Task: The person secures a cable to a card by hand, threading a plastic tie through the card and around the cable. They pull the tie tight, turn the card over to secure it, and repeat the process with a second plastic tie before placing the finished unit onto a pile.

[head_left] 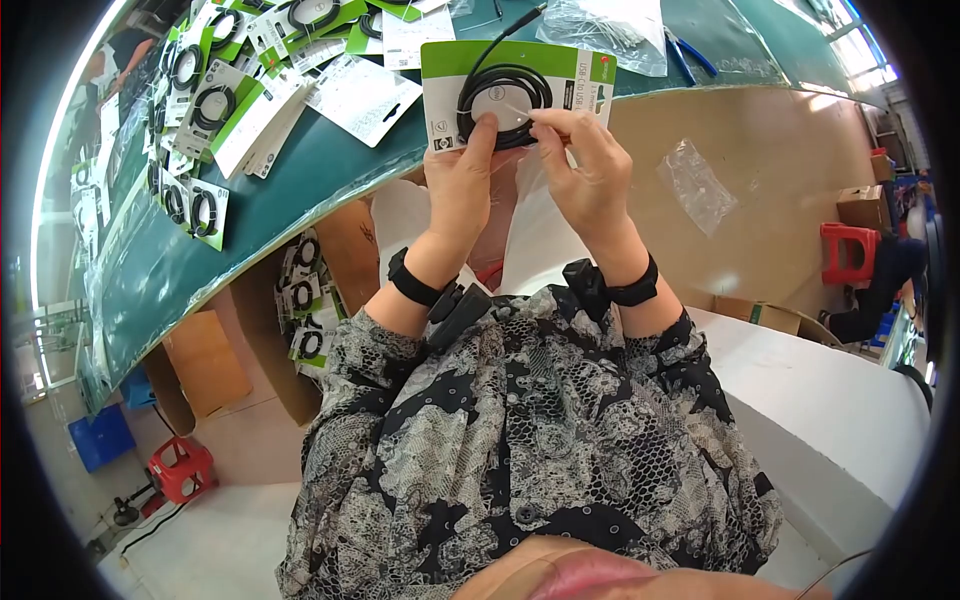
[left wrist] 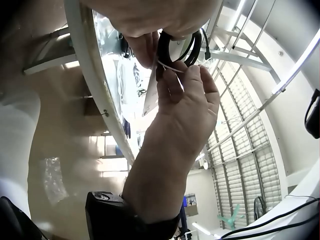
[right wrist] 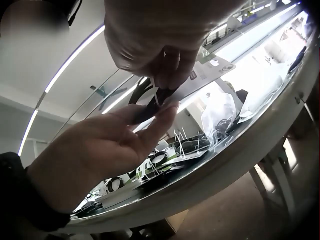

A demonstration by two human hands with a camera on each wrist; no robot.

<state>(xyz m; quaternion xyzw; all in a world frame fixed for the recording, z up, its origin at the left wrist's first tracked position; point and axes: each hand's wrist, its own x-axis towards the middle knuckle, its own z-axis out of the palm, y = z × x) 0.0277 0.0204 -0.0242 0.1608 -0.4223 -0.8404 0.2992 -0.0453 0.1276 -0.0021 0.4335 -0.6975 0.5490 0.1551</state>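
Just off near edge of counter (head_left: 330,170), grips card (head_left: 585,75) in left hand (head_left: 458,190), thumb pinning cable coil (head_left: 470,100) flat; pinches tie (head_left: 515,108) with right hand (head_left: 590,175).

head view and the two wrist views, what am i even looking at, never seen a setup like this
No machine here: a person works with bare hands, wearing three cameras. The head view looks down from the forehead; each wrist view looks up from a black band at that hand's work, so it shows fingers from below. The left hand holds up a green and white card with a coiled black cable on it, thumb pressed on the coil. The right hand pinches a thin white tie at the coil. On the green table lie more such cards, a clear bag and blue pliers.
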